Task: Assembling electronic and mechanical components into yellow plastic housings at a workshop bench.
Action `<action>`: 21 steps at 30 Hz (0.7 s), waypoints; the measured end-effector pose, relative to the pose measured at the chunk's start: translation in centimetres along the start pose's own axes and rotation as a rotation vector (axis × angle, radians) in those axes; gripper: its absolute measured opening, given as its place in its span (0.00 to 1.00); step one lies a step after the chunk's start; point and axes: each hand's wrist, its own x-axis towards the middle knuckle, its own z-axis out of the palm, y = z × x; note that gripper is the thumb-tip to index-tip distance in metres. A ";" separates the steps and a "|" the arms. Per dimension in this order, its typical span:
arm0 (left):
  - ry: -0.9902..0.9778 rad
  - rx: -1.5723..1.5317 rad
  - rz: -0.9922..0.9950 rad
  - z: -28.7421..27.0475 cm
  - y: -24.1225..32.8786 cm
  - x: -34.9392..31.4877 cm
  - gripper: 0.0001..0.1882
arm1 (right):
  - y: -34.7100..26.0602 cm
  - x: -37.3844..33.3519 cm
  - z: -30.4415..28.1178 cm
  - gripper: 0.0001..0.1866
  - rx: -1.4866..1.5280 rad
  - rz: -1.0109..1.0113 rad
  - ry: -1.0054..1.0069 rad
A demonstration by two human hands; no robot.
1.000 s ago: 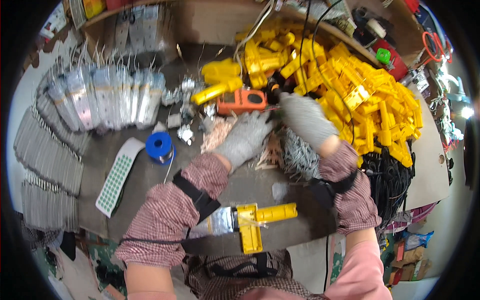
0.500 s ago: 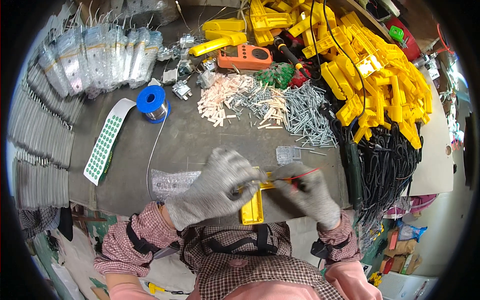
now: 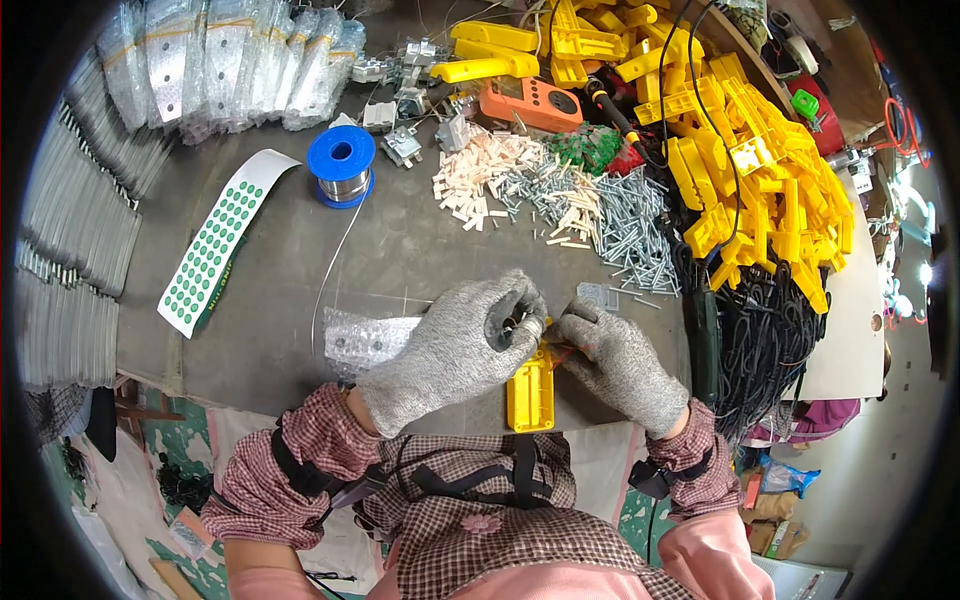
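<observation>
My left hand (image 3: pixel 465 338), in a grey knit glove, is closed in a pinch at the top of a yellow plastic housing (image 3: pixel 531 398). What its fingertips hold is too small to make out. The housing lies hollow side up near the table's front edge. Pressed close on its right is my right hand (image 3: pixel 622 362), also gloved, with its fingers closed around a thin red wire (image 3: pixel 561 354). Both hands' fingertips almost meet and cover the upper end of the housing. A bubble-wrap pouch (image 3: pixel 362 343) rests beside my left wrist.
Behind my hands lie piles of screws (image 3: pixel 636 225) and pale small pegs (image 3: pixel 480 175). A solder spool (image 3: pixel 342 165) and a green-dotted sticker sheet (image 3: pixel 222 250) stand left. Yellow housings (image 3: pixel 765 180) and black cables (image 3: pixel 765 345) heap up right; metal plates (image 3: pixel 75 250) line the left edge.
The yellow housing has turned; its side arm no longer shows between the hands. My left hand has moved right and curled tighter. The red wire's raised end no longer sticks up over my right hand.
</observation>
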 end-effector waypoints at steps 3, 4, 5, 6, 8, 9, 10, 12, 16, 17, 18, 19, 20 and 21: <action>-0.010 0.133 0.049 0.0 0.2 0.2 0.06 | -0.9 0.4 -0.2 0.11 -0.101 0.110 -0.076; -0.022 0.141 0.054 0.0 0.3 0.2 0.07 | -1.1 0.6 -0.1 0.11 -0.107 0.120 -0.069; -0.035 0.151 0.062 0.1 0.4 0.2 0.07 | -1.1 0.7 0.2 0.12 -0.060 0.111 -0.059; -0.040 0.155 0.075 0.0 0.6 0.3 0.07 | -0.9 0.8 0.2 0.12 -0.014 0.094 -0.045; -0.110 0.135 -0.025 -0.2 1.1 0.2 0.07 | -0.5 0.5 0.0 0.12 -0.049 0.082 -0.038; -0.107 0.146 -0.015 -0.3 1.0 -0.4 0.07 | -0.4 0.4 0.1 0.12 -0.069 0.056 -0.046; -0.122 0.294 0.146 -0.4 0.7 -0.5 0.08 | 0.3 0.0 -0.2 0.09 -0.005 -0.049 0.055; -0.139 0.396 0.338 -0.1 0.2 -0.9 0.09 | 0.8 -2.0 0.3 0.07 0.289 0.095 0.228; -0.069 0.353 0.286 -0.2 -0.6 -0.3 0.09 | -0.6 -3.0 0.7 0.11 0.951 0.436 0.388; -0.076 0.347 0.286 -0.2 -0.7 -0.4 0.09 | -0.8 -3.1 0.9 0.13 0.858 0.413 0.304; -0.024 0.268 0.256 -0.2 -0.7 -0.3 0.08 | 0.1 -3.0 0.8 0.15 0.368 0.178 0.221; 0.029 0.188 0.225 -0.3 -0.6 -0.2 0.08 | 0.1 -3.0 1.1 0.15 0.370 0.179 0.218; 0.005 0.101 0.136 -0.3 -0.3 -0.4 0.07 | -0.3 -2.9 1.3 0.14 0.571 0.293 0.181; 0.008 0.095 0.135 -0.3 -0.4 -0.3 0.07 | -0.7 -2.7 1.2 0.13 0.766 0.409 0.142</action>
